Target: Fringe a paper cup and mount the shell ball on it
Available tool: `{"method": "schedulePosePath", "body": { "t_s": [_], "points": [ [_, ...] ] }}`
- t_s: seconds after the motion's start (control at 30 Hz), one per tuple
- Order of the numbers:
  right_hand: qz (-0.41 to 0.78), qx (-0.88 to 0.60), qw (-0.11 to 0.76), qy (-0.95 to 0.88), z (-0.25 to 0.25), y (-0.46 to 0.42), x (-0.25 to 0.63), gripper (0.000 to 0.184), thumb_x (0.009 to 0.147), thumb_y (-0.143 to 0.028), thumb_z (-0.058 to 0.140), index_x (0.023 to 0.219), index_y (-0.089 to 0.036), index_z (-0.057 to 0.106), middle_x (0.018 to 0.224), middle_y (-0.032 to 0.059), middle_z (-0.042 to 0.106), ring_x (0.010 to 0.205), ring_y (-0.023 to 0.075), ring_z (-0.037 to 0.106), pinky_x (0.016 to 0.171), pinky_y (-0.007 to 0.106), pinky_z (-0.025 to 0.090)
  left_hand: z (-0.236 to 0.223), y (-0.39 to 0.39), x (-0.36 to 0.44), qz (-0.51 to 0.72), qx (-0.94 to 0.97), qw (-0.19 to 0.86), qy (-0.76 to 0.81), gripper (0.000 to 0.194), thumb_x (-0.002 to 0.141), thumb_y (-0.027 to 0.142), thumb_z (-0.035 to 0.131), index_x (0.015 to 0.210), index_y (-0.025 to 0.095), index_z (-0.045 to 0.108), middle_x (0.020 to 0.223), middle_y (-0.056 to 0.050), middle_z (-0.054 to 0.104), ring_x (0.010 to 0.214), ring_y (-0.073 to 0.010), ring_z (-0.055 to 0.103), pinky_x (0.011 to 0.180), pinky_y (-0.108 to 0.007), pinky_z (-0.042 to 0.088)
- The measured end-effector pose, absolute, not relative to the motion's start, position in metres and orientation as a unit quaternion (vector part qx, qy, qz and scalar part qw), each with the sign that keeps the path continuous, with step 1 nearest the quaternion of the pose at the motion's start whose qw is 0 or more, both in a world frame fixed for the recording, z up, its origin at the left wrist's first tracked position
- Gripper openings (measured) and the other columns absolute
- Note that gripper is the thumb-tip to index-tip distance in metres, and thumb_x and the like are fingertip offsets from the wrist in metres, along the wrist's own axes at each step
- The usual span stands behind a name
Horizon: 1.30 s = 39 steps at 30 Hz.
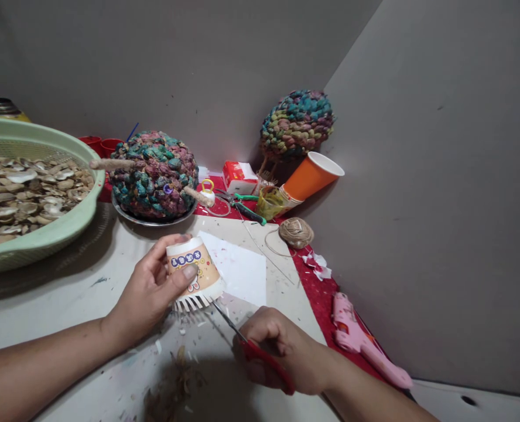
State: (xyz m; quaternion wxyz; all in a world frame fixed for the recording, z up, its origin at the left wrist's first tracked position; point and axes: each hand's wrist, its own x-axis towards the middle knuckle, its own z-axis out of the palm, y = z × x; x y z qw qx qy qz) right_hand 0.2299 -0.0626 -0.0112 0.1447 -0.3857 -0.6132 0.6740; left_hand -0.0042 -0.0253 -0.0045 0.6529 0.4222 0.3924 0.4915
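Observation:
My left hand (157, 278) is wrapped round a paper cup (202, 272), its thumb across the printed side. The cup is tilted, and the edge facing me is cut into a fringe of narrow strips. In my right hand (281, 349) is a pair of scissors (266, 360) with red handles, fingers closed through the loops. The blade tips meet the cup's edge at the right end of the fringe. Under the cup, a white sheet of paper (242, 266) lies on the table, with small paper scraps scattered nearby.
A green basket (62, 234) of nut shells stands left. Behind the cup, a colourful shell-covered ball (154, 176) sits on a metal dish. Farther right are another ball (297, 126), an orange cup (310, 179), pliers (249, 211), twine (296, 233) and a pink glue gun (369, 346).

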Motion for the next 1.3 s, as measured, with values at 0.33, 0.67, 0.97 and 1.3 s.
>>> {"method": "schedulePosePath", "body": {
  "t_s": [0.33,0.67,0.97,1.3],
  "points": [
    [0.683,-0.384,0.144,-0.604,-0.0085,-0.0631,0.2285,0.043,0.074,-0.036,0.077,0.051,-0.014,0.048,0.045,-0.0061,0.039,0.045,0.0033,0.032,0.042,0.016,0.024,-0.0023,-0.0252,-0.0028,0.495,0.423,0.641,0.406,0.052,0.074,0.042,0.082,0.116,0.022,0.058,0.095,-0.003,0.072,0.081,-0.0196,0.068,0.071,-0.027,0.056],
    [0.674,-0.368,0.158,-0.621,-0.0092,-0.0624,0.2282,0.04,0.075,-0.034,0.073,0.051,-0.014,0.047,0.045,-0.0064,0.038,0.045,0.0034,0.03,0.041,0.016,0.023,-0.0063,-0.026,-0.0038,0.499,0.422,0.656,0.378,0.049,0.078,0.037,0.082,0.118,0.023,0.057,0.098,0.0,0.072,0.083,-0.0146,0.067,0.074,-0.023,0.056],
    [0.681,-0.378,0.158,-0.607,-0.0107,-0.0636,0.2294,0.043,0.077,-0.041,0.073,0.052,-0.013,0.05,0.044,-0.0046,0.042,0.041,0.0031,0.033,0.039,0.015,0.025,-0.0047,-0.026,-0.0035,0.506,0.425,0.656,0.365,0.045,0.08,0.035,0.081,0.117,0.024,0.058,0.099,0.0,0.072,0.086,-0.0146,0.067,0.076,-0.023,0.055],
    [0.666,-0.355,0.166,-0.634,-0.0112,-0.0633,0.2296,0.064,0.076,-0.069,0.07,0.052,-0.014,0.049,0.045,-0.0025,0.042,0.041,0.0042,0.033,0.038,0.016,0.027,-0.0071,-0.0258,-0.0051,0.501,0.447,0.642,0.371,0.048,0.081,0.037,0.08,0.12,0.023,0.056,0.101,0.0,0.07,0.09,-0.0134,0.065,0.08,-0.022,0.054]
  ]
}}
